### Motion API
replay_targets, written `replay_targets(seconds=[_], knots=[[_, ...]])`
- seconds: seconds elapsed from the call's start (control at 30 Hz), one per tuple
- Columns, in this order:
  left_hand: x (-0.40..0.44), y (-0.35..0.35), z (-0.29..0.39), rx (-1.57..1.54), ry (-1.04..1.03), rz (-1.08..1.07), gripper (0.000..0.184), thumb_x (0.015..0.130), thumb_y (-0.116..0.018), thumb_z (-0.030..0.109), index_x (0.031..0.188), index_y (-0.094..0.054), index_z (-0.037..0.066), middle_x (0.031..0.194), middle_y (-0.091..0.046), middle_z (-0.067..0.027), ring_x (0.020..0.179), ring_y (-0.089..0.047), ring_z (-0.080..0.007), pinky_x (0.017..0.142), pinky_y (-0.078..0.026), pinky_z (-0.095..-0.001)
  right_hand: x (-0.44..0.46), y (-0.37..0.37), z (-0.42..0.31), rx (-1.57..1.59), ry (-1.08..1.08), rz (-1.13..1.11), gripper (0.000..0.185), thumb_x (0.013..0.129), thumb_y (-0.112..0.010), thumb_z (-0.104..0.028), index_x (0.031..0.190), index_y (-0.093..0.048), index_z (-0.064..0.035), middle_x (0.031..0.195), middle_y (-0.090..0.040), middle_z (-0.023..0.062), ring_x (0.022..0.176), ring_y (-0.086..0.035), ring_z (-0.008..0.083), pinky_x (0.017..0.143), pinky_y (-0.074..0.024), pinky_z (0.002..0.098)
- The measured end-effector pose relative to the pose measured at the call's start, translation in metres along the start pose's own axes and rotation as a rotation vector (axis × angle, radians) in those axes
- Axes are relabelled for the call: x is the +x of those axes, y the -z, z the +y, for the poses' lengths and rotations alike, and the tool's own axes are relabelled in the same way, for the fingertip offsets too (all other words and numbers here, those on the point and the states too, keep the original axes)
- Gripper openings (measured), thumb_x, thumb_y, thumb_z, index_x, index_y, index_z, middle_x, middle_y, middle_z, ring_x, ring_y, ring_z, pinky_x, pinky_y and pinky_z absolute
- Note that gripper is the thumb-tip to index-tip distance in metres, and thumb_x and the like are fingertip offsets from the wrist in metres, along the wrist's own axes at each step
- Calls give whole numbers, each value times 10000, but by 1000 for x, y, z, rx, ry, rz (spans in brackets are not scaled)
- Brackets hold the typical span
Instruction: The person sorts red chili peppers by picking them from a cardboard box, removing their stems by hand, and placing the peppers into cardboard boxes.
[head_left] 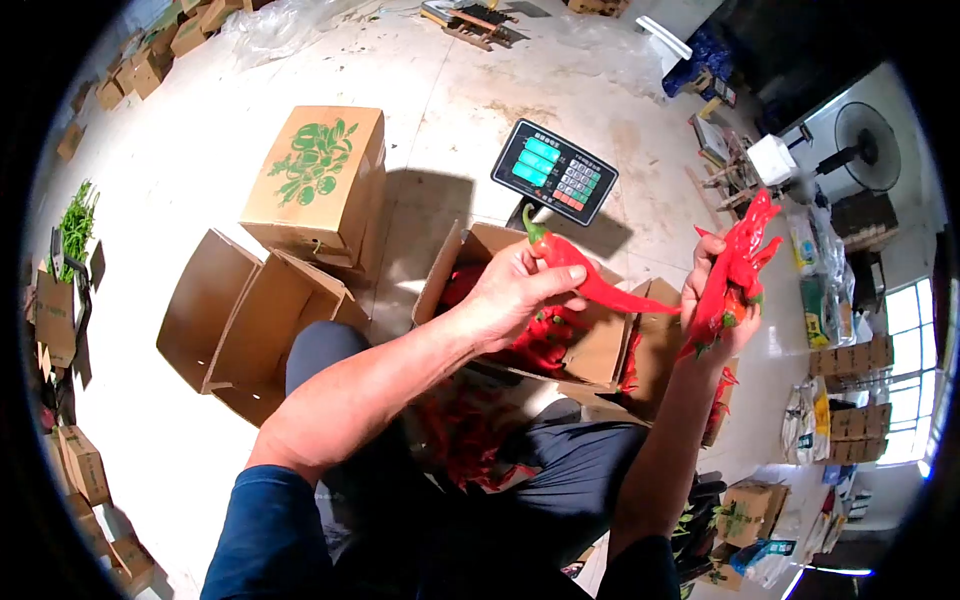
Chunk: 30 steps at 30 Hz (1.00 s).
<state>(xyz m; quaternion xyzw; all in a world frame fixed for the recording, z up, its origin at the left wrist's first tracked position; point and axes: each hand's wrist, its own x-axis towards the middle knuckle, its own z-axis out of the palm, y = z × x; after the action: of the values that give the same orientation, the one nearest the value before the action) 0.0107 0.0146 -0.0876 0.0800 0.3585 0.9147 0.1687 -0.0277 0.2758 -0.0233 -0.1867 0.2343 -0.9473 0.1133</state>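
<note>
My left hand pinches one long red pepper near its green stem, above an open cardboard box that holds red peppers. The pepper's tip points right, toward my right hand. Several red peppers are bunched in my right hand, their green stems near the palm. Behind the box stands a scale display with lit green readouts. Another box with peppers sits just right of the first. More red peppers lie low between my legs.
A closed carton with a green vegetable print stands left of the scale, with an open box in front of it. At the right are a fan and stacked cartons. Green vegetables stand at the far left.
</note>
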Motion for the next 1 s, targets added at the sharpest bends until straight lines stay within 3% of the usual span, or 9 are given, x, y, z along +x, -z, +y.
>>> replay_targets(seconds=[0.17, 0.27, 0.37, 0.47, 0.63, 0.67, 0.77, 0.87, 1.0], knots=[[8, 19, 9, 51, -49, 72, 235, 912, -674, 112, 1117, -602, 23, 1051, -692, -80, 860, -623, -111, 791, -540, -311, -4, -4, 12, -248, -43, 196, 599, 863, -602, -184, 1368, -356, 21, 1175, -444, 159, 697, -507, 151, 498, -399, 253], [12, 28, 13, -4, -71, 141, 328, 932, -656, 119, 1216, -524, 21, 1008, -693, -116, 796, -665, -149, 699, -547, -296, -7, -15, 30, -416, -94, 199, 637, 861, -612, -244, 1347, -323, 48, 1159, -447, 161, 603, -491, 138, 483, -412, 256], [13, 27, 17, -41, -38, 161, 465, 948, -644, 123, 1339, -406, 39, 964, -680, -136, 769, -689, -191, 682, -569, -309, -16, -50, 63, -654, -106, 364, 681, 762, -589, -325, 1309, -449, 56, 992, -651, 171, 778, -609, 174, 674, -495, 243], [10, 22, 22, -72, 2, 90, 535, 949, -639, 107, 1399, -354, 60, 996, -670, -147, 840, -689, -210, 765, -578, -320, -15, -55, 63, -774, -304, 334, 726, 708, -642, -329, 1306, -472, 46, 983, -656, 144, 795, -621, 171, 706, -502, 246], [10, 19, 15, -141, 9, -117, 590, 955, -607, 58, 1458, -301, 81, 1129, -647, -191, 992, -676, -236, 868, -560, -324, -19, -64, 68, -875, -300, 464, 702, 727, -634, -298, 1320, -472, 41, 967, -655, 135, 792, -626, 164, 722, -508, 251], [12, 18, 12, -107, 11, -100, 437, 951, -606, 42, 1359, -450, 46, 1110, -667, -179, 993, -681, -227, 859, -567, -323, -20, -62, 67, -859, -294, 458, 691, 735, -628, -288, 1323, -472, 40, 968, -656, 136, 787, -623, 161, 722, -506, 250], [18, 20, 7, -6, 13, -117, 235, 943, -623, 48, 1174, -594, 19, 1033, -692, -142, 947, -687, -206, 804, -577, -309, -23, -62, 66, -858, -277, 484, 654, 753, -610, -260, 1319, -478, 39, 971, -661, 140, 787, -622, 160, 723, -504, 251], [20, 17, 6, 47, -25, -41, 102, 928, -647, 49, 1025, -643, 18, 960, -702, -105, 883, -687, -184, 744, -577, -291, -26, -64, 62, -867, -284, 505, 615, 763, -598, -240, 1302, -491, 37, 974, -668, 148, 780, -621, 162, 723, -502, 253], [20, 13, 6, 29, -27, -24, 171, 900, -691, 51, 1049, -613, 19, 916, -691, -77, 829, -678, -157, 713, -576, -277, -29, -53, 61, -814, -301, 500, 577, 773, -587, -236, 1278, -509, 33, 973, -677, 154, 755, -623, 163, 691, -499, 250]])
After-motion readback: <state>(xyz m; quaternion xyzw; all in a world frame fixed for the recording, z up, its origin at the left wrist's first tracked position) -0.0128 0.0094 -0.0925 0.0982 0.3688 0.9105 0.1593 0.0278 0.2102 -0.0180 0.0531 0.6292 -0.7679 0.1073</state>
